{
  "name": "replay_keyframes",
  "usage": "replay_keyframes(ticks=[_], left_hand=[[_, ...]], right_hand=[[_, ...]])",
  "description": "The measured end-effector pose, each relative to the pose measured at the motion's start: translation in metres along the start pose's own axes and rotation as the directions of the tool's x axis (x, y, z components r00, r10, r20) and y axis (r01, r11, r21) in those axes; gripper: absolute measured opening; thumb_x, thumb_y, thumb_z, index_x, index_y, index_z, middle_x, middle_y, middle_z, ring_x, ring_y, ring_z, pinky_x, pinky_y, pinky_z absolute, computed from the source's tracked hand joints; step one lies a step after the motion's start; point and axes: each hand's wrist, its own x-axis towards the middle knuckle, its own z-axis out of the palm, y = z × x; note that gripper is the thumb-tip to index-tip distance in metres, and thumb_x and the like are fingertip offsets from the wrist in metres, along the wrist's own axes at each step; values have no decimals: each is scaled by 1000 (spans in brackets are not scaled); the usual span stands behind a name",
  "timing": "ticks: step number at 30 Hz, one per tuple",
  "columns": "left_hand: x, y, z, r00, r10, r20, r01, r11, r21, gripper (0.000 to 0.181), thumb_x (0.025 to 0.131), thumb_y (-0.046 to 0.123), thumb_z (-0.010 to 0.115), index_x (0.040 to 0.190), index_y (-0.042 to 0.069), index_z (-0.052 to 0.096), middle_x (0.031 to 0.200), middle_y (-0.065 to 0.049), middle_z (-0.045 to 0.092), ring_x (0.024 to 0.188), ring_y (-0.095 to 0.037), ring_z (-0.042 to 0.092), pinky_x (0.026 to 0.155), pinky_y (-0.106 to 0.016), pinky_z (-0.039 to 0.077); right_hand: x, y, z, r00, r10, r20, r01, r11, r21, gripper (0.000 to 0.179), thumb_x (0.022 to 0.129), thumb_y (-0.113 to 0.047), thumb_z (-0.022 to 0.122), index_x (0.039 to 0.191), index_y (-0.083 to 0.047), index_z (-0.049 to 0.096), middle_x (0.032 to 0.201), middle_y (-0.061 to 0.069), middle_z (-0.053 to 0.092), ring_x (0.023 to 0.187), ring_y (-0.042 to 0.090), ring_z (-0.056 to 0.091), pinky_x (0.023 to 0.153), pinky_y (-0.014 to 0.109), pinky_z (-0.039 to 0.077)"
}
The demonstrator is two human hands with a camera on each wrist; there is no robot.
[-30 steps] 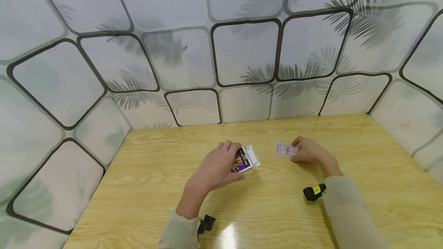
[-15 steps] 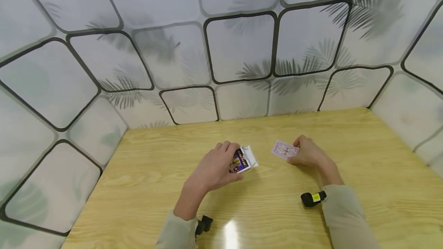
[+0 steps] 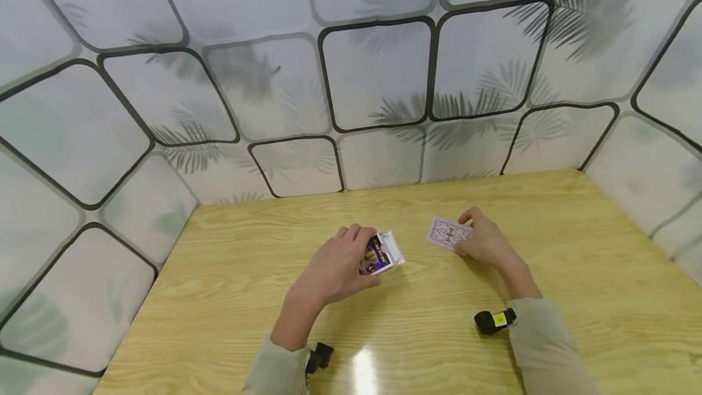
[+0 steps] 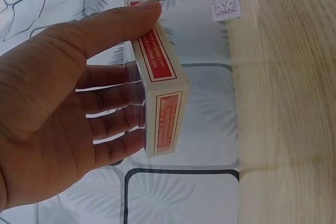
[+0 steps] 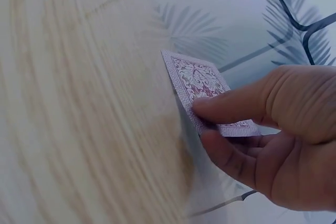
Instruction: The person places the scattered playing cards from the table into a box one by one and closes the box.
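My left hand [image 3: 331,264] grips a playing-card box [image 3: 375,256] above the table, thumb on one edge and fingers along the other. Purple and yellow print shows on the box, and its white flap [image 3: 393,247] stands out to the right. Red panels with small lettering mark the sides of the card box [image 4: 160,61] in the left wrist view. A short way to the right, my right hand [image 3: 487,242] pinches playing cards [image 3: 445,232] with a patterned red-and-white back. In the right wrist view the thumb [image 5: 220,106] lies on the cards [image 5: 197,80]; how many there are I cannot tell.
Under both hands is a light wood-grain table [image 3: 247,242]. A pale cloth wall [image 3: 378,78] with dark outlines and leaf prints rises behind it and at both sides. Black wrist cameras [image 3: 320,357] sit at the cuffs.
The cards in my right hand have turned, so more of their patterned back shows. My left hand keeps its hold on the box. The head view has shifted slightly.
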Motion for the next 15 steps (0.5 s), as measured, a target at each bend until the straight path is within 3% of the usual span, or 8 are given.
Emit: replay_keyframes(ticks=[6,15], left_hand=[[1,0,-2,1000,-2,-8,2,1000,7,72,77,42,76,132,12,41,115,-4,53,92,-14,48,75,-29,46],[0,0,-4,1000,-5,-3,5,1000,11,72,77,44,76,131,12,42,115,-4,53,94,-14,49,76,-31,47]], right_hand=[[-1,-6,-4,999,-35,-23,36,998,42,48,81,-4,62,125,2,43,96,19,55,79,25,52,61,30,43],[-5,-14,-5,997,-58,-52,64,989,130,45,89,-3,55,131,2,41,84,17,55,62,23,55,49,28,47]])
